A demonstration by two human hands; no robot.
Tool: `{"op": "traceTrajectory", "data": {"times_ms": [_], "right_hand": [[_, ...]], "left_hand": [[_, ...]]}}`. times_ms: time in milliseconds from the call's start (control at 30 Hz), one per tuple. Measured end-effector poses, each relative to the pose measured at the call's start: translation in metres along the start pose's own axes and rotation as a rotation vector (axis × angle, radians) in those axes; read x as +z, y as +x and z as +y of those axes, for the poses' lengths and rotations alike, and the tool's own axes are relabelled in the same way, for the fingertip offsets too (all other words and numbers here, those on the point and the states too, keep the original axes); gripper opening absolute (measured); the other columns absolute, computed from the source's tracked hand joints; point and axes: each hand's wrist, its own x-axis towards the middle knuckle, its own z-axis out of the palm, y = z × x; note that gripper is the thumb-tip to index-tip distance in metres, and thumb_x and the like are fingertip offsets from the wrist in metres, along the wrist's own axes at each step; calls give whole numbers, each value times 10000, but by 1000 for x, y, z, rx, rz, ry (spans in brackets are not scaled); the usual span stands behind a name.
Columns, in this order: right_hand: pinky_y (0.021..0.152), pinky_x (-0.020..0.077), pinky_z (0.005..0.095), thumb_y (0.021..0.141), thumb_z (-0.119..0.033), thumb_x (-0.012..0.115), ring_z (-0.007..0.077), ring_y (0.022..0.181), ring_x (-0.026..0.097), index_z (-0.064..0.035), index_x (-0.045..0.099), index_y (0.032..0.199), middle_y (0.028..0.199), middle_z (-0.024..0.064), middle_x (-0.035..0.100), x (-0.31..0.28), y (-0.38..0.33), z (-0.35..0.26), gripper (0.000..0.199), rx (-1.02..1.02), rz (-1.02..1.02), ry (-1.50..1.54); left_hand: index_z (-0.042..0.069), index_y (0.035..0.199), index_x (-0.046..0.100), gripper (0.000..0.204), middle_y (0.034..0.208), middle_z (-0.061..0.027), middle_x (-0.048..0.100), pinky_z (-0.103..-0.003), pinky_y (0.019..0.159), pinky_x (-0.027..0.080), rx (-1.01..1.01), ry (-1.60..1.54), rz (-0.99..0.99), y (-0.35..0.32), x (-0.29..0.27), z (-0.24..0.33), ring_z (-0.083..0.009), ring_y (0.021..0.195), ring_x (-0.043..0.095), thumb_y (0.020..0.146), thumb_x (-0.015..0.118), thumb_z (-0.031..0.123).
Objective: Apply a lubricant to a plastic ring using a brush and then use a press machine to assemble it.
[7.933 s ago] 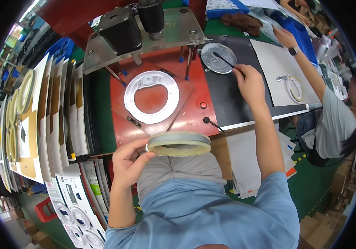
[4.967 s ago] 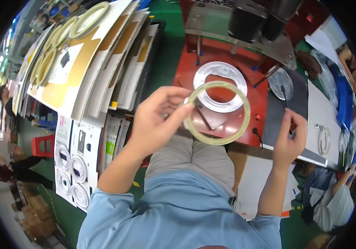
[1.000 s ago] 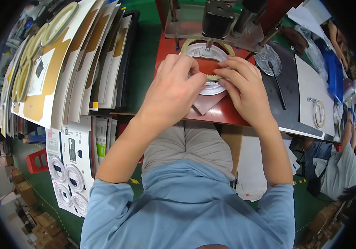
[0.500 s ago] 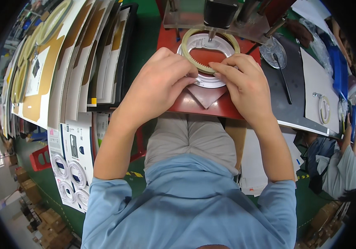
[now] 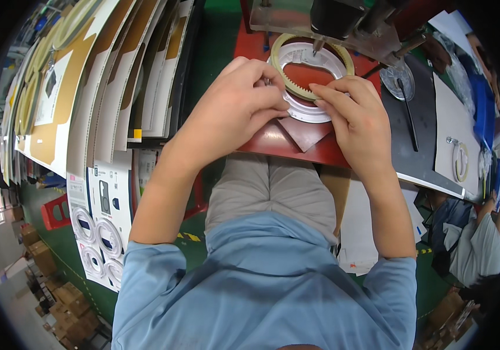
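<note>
A pale yellow ring with inner teeth [image 5: 348,57] lies tilted over a white ring [image 5: 310,115] on a red machine base [image 5: 273,140]. My right hand [image 5: 358,119] pinches the near right rim of the toothed ring between thumb and fingers. At the near left rim of the white ring, my left hand [image 5: 235,111] is closed, thumb against curled fingers. Whatever it holds is too small or hidden to make out. A grey triangular plate [image 5: 303,135] sticks out below the white ring, between my hands.
Just above the rings hangs a press head with a clear plate [image 5: 296,29]. Cardboard sheets [image 5: 110,87] stand stacked on the left. To the right, a black mat [image 5: 422,128] bears a clear dish [image 5: 394,80] and a black stick-like tool [image 5: 407,116]. Another person [image 5: 477,245] sits far right.
The bench and rings have shifted slightly right in the picture as the view moved. My left fingers have curled more at the white ring's rim. My right hand keeps its pinch.
</note>
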Motion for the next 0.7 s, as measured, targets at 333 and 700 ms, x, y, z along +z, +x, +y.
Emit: {"op": "traceTrajectory", "data": {"times_ms": [333,700], "right_hand": [[818,532,400,800,-51,808,277,943,653,-48,770,1038,969,63,693,-1,3,1,241,-90,-4,-20],[722,483,376,788,-66,805,246,872,637,-58,765,1002,910,40,679,6,-7,-23,217,-93,71,-99]], "left_hand": [[10,1157,737,323,1159,-132,696,-445,959,572,-13,126,93,-28,14,19,-352,1144,669,839,788,42],[35,1260,727,365,1350,-168,633,-446,1067,512,-96,158,133,-46,26,20,-354,1227,635,895,749,32]]}}
